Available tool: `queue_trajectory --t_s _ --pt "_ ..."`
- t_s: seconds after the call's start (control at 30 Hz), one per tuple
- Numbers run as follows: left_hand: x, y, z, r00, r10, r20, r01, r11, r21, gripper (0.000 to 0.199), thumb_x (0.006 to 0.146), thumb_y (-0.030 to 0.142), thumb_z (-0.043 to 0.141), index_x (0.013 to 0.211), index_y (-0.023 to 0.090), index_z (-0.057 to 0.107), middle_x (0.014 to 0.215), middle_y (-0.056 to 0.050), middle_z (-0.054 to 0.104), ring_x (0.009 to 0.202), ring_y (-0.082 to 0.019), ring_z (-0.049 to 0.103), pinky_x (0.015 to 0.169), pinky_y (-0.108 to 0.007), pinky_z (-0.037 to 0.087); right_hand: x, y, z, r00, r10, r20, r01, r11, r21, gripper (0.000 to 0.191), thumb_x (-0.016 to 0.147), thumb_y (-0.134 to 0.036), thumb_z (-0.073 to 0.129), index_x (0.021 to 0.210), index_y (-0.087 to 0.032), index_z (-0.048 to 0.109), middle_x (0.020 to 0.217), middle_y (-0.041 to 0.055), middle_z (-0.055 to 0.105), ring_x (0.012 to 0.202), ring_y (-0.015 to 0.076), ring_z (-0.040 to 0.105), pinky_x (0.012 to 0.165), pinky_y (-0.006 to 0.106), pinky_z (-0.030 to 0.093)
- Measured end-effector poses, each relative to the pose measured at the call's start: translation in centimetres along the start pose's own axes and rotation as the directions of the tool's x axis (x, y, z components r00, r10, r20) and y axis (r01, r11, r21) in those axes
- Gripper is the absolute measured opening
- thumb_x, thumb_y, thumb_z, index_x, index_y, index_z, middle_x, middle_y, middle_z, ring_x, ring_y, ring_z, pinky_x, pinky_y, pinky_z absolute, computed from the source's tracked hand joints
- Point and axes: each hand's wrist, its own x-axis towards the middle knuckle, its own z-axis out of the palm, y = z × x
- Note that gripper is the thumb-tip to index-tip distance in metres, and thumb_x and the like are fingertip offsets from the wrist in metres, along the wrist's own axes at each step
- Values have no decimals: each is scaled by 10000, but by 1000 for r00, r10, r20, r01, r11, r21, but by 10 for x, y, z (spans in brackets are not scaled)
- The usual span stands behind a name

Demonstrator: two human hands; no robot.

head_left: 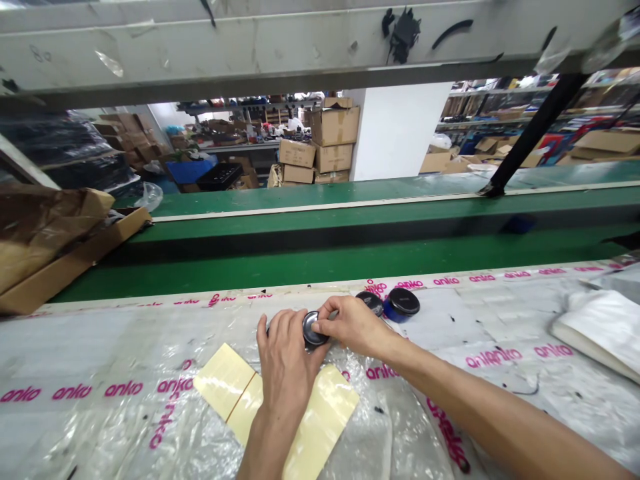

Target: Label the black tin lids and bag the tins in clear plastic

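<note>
My left hand [286,350] is bent round a small round piece with a shiny dark top [311,333], steadying it low over the table. Thumb and forefinger of my right hand [350,325] are pinched together at that top's right side; anything between them is too small to make out. Just beyond my right hand stand a second round black piece [371,302] and a round blue piece with a black top [403,305]. Pale yellow sheets [327,417] lie under and beside my left wrist, one with a brown line across it.
Clear plastic printed with pink "anko" lettering covers the table [100,353]. Behind it runs a green conveyor belt [240,263]. An open cardboard box [75,263] with brown paper is at left, white material [600,330] at right. A grey beam [280,47] crosses overhead.
</note>
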Motion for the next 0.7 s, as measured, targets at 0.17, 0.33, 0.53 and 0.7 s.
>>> queue_trajectory --t_s 0.17,0.33,0.53,0.7 --pt "-1 -1 0 1000 -2 -1 2 1000 -12 467 799 299 797 1193 221 559 1148 -75 663 1168 -287 581 1156 -543 224 0 7 2 999 41 1 -41 985 166 63 873 -143 580 916 -189 572 537 -59 592 468 119 574 474 192 407" --pt "-1 -2 -1 1000 2 -1 -2 1000 5 477 785 271 806 1190 218 559 1142 -65 662 1165 -280 577 1162 -529 218 -1 13 5 999 -16 -45 20 996 90 188 840 -270 704 927 -198 554 619 -53 607 514 126 560 499 215 395" --pt "0 -3 0 1000 9 1 -9 1000 13 460 799 290 796 1187 210 562 1140 -76 665 1155 -290 583 1152 -539 227 -4 8 8 984 -125 -129 117 991 -67 168 862 -298 687 931 -193 576 805 -7 650 693 156 583 612 251 385" --pt "1 -2 0 1000 -22 -1 22 1000 -7 442 787 253 801 1160 210 569 1132 -70 667 1143 -283 586 1155 -545 219 -4 6 11 986 -103 -131 88 989 -116 310 789 -329 768 967 -182 561 904 32 666 807 193 596 688 278 400"
